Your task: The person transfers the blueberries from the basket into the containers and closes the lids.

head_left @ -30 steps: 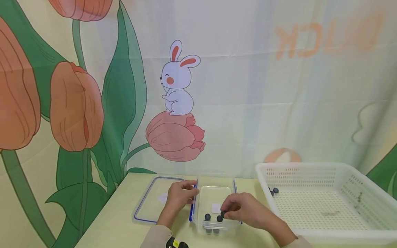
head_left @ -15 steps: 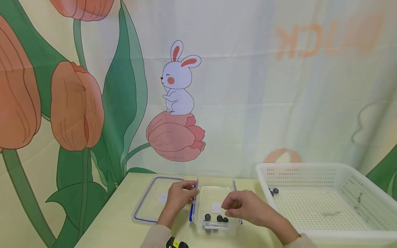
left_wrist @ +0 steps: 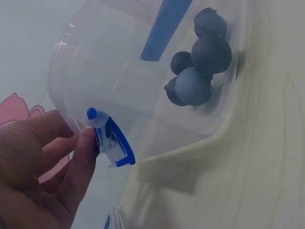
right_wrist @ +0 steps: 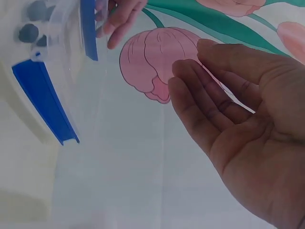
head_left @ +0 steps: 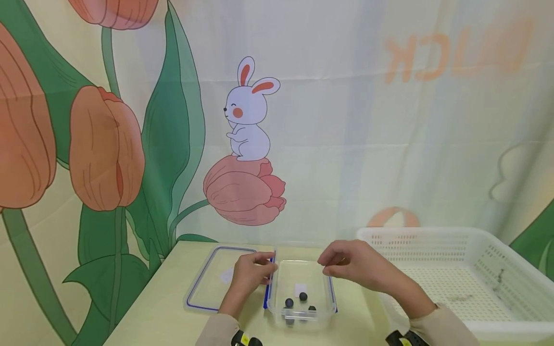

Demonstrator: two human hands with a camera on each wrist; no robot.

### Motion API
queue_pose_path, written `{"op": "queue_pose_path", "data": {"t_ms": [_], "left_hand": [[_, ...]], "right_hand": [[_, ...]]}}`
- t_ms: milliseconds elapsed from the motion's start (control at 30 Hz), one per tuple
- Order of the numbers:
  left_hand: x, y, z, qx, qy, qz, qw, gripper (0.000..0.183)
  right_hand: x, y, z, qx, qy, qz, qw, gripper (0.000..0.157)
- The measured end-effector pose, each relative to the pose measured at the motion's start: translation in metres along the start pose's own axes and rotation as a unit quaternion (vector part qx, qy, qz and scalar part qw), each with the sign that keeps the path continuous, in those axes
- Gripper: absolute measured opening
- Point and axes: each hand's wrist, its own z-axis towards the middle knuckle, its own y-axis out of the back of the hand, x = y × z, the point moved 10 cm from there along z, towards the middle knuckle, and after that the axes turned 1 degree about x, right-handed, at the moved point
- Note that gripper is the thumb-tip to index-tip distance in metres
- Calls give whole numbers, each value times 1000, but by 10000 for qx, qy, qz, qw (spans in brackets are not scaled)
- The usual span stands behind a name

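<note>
On the table point(head_left: 151, 322), the lid point(head_left: 207, 289) is lying to the left of the container point(head_left: 286, 276), while the basket point(head_left: 421, 239) is standing to its right and the backdrop point(head_left: 324, 144) is hanging behind all three. Inside the container, berries point(head_left: 289, 303) are resting toward the near end. The left hand point(head_left: 250, 272) is gripping the container's lid-facing side; the right hand point(head_left: 357, 265) is hovering by its basket-facing edge, apart from it.

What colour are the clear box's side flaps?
The side flaps are blue, clearest in the right wrist view.
</note>
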Motion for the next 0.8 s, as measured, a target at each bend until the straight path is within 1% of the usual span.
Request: {"op": "queue_pose_path", "data": {"t_ms": [67,167,400,600,800], "left_hand": [[1,0,0,24,50,-21,10000,34],[0,0,0,51,17,-7,10000,35],[1,0,1,44,38,19,10000,35],[1,0,1,46,27,25,10000,35],[1,-1,1,63,52,0,10000,35]], "right_hand": [[-1,8,1,-36,18,-29,10000,11],[-5,21,2,-99,7,-3,10000,12],[-27,54,3,-261,-168,83,9995,18],[-56,83,2,-508,-260,-142,9983,19],[-87,98,-2,-661,-411,35,9970,21]]}}
